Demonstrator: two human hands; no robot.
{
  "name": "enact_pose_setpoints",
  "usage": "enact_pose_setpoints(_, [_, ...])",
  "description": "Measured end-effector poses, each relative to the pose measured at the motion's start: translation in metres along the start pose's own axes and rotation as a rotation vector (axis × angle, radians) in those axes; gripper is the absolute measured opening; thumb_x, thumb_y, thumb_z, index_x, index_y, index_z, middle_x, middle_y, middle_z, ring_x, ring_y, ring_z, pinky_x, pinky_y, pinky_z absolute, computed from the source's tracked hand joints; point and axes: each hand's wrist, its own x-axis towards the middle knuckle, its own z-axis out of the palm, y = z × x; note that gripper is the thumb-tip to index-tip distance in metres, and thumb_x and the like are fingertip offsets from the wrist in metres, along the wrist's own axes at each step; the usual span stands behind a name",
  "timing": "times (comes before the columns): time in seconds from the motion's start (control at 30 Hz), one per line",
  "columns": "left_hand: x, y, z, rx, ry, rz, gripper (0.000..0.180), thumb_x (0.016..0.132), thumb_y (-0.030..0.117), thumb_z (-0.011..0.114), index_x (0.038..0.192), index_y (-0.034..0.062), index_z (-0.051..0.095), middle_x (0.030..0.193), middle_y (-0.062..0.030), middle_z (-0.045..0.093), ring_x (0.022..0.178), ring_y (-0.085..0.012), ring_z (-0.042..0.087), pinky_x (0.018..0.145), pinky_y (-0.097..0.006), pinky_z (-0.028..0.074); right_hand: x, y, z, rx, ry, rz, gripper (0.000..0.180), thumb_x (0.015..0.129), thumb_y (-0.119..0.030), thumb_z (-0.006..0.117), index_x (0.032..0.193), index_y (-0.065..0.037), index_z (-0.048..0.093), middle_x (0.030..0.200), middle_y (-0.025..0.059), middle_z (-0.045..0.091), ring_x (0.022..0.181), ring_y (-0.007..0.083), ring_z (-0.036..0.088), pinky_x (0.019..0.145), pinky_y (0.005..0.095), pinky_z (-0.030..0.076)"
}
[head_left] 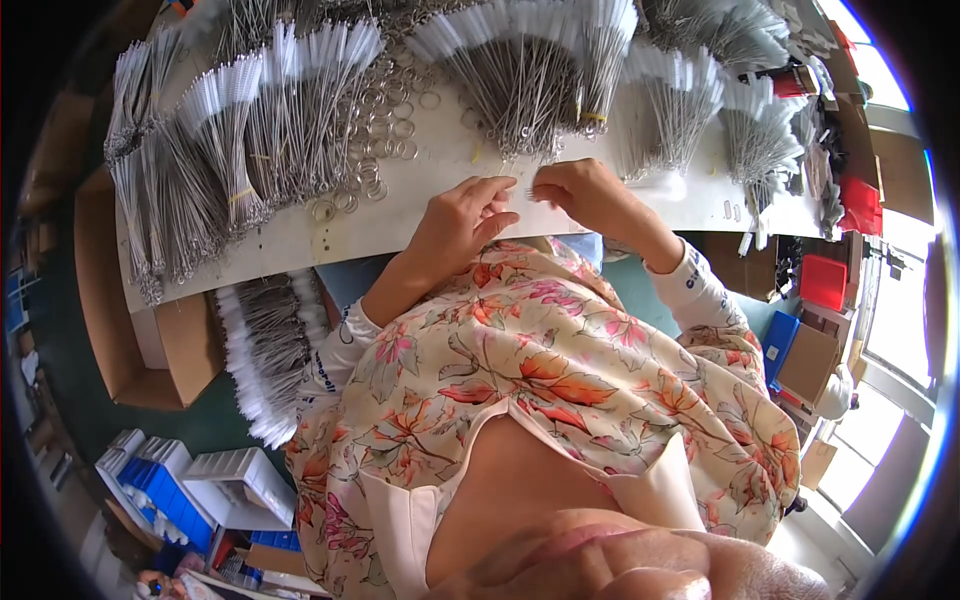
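Observation:
My left hand (466,218) is raised over the table's near edge, its fingers bent and its thumb held apart from them. I see nothing in it. Just right of it, my right hand (585,196) is bent down at the wrist with the fingers curled together. Whatever its fingertips may pinch is too small to make out. Beyond both hands lies a fanned bundle of thin wire brushes (530,85), white bristles at the far end and wire loops toward me. Loose metal rings (390,130) are scattered to the left of that bundle.
More brush bundles (225,150) cover the table's left side, and others (680,100) stand to the right. Below the left table edge are a pile of brushes (265,350) and an open cardboard box (150,340). Red bins (823,282) stand at the right.

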Motion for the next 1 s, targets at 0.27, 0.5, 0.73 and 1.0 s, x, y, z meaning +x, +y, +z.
enact_pose_setpoints(0.27, [0.028, 0.01, -0.04, 0.335, 0.01, 0.357, 0.011, 0.075, 0.013, 0.066, 0.083, 0.008, 0.061, 0.078, -0.0062, 0.06, 0.066, -0.0207, 0.056, 0.06, -0.034, 0.045, -0.001, -0.019, -0.027, 0.594, -0.315, 0.219, 0.013, 0.083, -0.016, 0.06, 0.087, -0.004, 0.065, 0.064, 0.002, 0.06, 0.054, 0.0068, 0.051, 0.05, 0.0231, 0.041])
enact_pose_setpoints(0.5, [0.069, -0.053, -0.076, 0.946, -0.041, 0.098, 0.017, 0.071, 0.018, 0.07, 0.083, 0.0091, 0.063, 0.082, -0.0024, 0.063, 0.071, -0.0205, 0.053, 0.066, -0.032, 0.038, -0.018, 0.006, -0.006, -0.18, 0.113, 0.098, 0.011, 0.084, -0.016, 0.057, 0.086, -0.007, 0.064, 0.071, 0.0084, 0.063, 0.063, 0.0236, 0.062, 0.057, 0.0346, 0.048])
enact_pose_setpoints(0.73, [0.032, -0.007, -0.071, -0.559, 0.088, -0.412, 0.019, 0.087, 0.022, 0.058, 0.093, 0.0033, 0.056, 0.085, -0.0021, 0.058, 0.077, -0.0111, 0.053, 0.071, -0.026, 0.043, 0.019, -0.052, -0.026, 0.722, 0.399, -0.022, 0.011, 0.085, -0.01, 0.059, 0.088, -0.001, 0.065, 0.073, 0.0027, 0.061, 0.06, 0.0076, 0.054, 0.054, 0.0235, 0.044])
enact_pose_setpoints(1.0, [0.029, 0.039, -0.068, -0.688, 0.209, -0.309, 0.018, 0.09, 0.015, 0.053, 0.098, -0.0014, 0.054, 0.089, -0.0089, 0.061, 0.073, -0.0118, 0.059, 0.065, -0.024, 0.052, 0.036, -0.08, -0.01, 0.554, 0.536, -0.452, 0.009, 0.073, -0.005, 0.068, 0.082, -0.005, 0.066, 0.084, 0.0037, 0.061, 0.062, 0.0129, 0.059, 0.055, 0.0226, 0.047])
